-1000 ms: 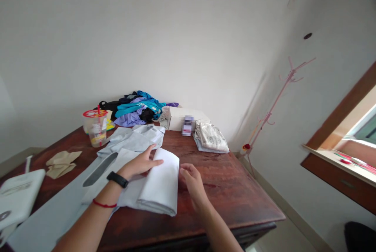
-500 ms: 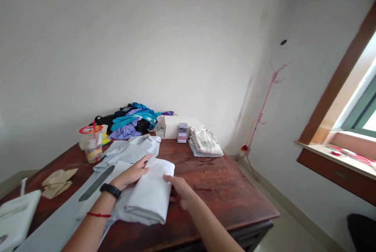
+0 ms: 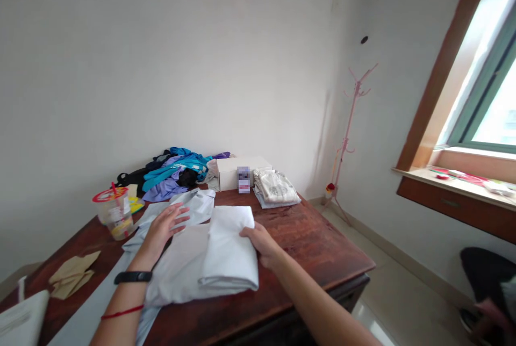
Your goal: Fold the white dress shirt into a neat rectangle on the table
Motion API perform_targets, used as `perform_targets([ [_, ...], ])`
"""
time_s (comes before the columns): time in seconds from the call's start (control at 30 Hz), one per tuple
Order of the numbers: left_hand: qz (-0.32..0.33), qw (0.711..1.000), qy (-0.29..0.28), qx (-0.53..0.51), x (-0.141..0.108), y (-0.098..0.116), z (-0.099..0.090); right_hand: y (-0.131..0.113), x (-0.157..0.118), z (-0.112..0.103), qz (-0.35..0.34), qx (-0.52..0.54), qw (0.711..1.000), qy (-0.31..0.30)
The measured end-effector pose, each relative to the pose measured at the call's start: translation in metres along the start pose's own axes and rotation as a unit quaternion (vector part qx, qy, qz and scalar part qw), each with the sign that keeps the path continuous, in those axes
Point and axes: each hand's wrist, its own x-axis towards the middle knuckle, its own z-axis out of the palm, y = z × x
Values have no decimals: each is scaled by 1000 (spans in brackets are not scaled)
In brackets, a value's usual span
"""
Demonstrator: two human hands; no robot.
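A folded white garment [image 3: 229, 249] lies on the dark red-brown wooden table [image 3: 318, 260], with a looser, unfolded part of cloth [image 3: 181, 265] spreading to its left. My right hand [image 3: 264, 244] grips the right edge of the folded part, thumb on top and the other fingers hidden beneath. To the left, my left hand [image 3: 167, 225] hovers over the loose cloth with its fingers apart, holding nothing. A black band sits on my left wrist. More pale grey cloth [image 3: 197, 202] lies crumpled beyond my left hand.
A plastic cup with a straw [image 3: 116, 214], brown paper [image 3: 74, 275] and a white object [image 3: 24, 319] stand or lie at left. At the back are heaped clothes [image 3: 177, 171], a white box [image 3: 229, 174] and folded clothes [image 3: 276, 187]. A pink coat rack [image 3: 350, 120] stands beyond.
The folded part has shifted right, showing more loose cloth beside it. My left hand has come off it and moved left, opening. My right hand keeps its edge. The view has turned right.
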Motion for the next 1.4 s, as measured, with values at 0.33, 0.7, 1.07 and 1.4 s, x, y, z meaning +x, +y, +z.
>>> perform_targets([
  [0.33, 132, 949, -139, 249, -22, -32, 70, -38, -29, -136, 2, -219, 966, 140],
  [0.7, 216, 839, -315, 387, -51, -56, 109, -16, -26, -182, -113, -282, 939, 160],
  [1.07, 183, 901, -236, 315, -44, -58, 104, -74, -12, -165, -114, -558, 811, 137],
  [1.4, 167, 902, -285, 277, -47, -61, 106, -108, -24, -46, -73, -820, 559, 94],
])
